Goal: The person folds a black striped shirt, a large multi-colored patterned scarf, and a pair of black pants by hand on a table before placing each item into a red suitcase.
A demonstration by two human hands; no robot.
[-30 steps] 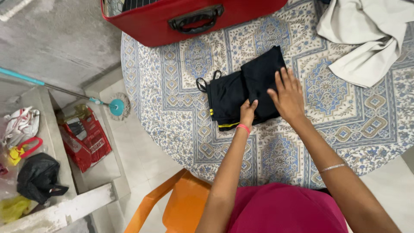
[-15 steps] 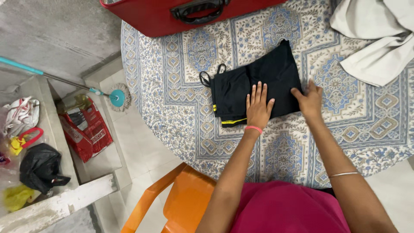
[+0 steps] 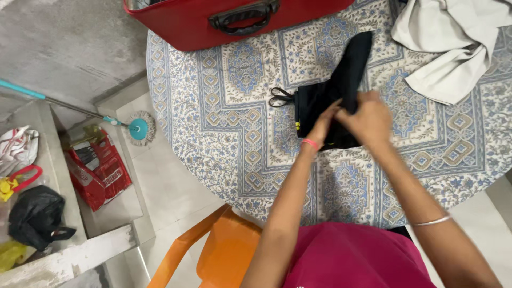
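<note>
Round table (image 3: 224,160), patterned blue-and-cream cloth, fills most of the view. One red suitcase (image 3: 192,26) at the far edge, lid side partly out of frame. One pale grey garment (image 3: 453,58) crumpled at far right. One orange chair (image 3: 213,250) near, tucked at the table's rim.

One black garment (image 3: 341,85) lies mid-table, partly folded, a long end reaching away toward the far right; thin loops and small yellow marks show at its left edge. Both hands meet over its near part. Right hand (image 3: 370,120) closed around a bunch of the black cloth; left hand (image 3: 325,122) pinches the fabric just beside it (motion blur here, so finger detail is soft).

Risks, as I judge them:
- The folded layers could slide apart if the lifted part is pulled while nothing pins the lower stack.
- The free end could drag over the tablecloth and rumple it, or catch the grey garment close by.
- The loops at the left may snag in a fold.

Off the table, left, on the floor level: one mop (image 3: 140,127) with teal handle, one red packet (image 3: 98,168), one black bag (image 3: 34,216), one white bag (image 3: 16,149) (partly cut off).
</note>
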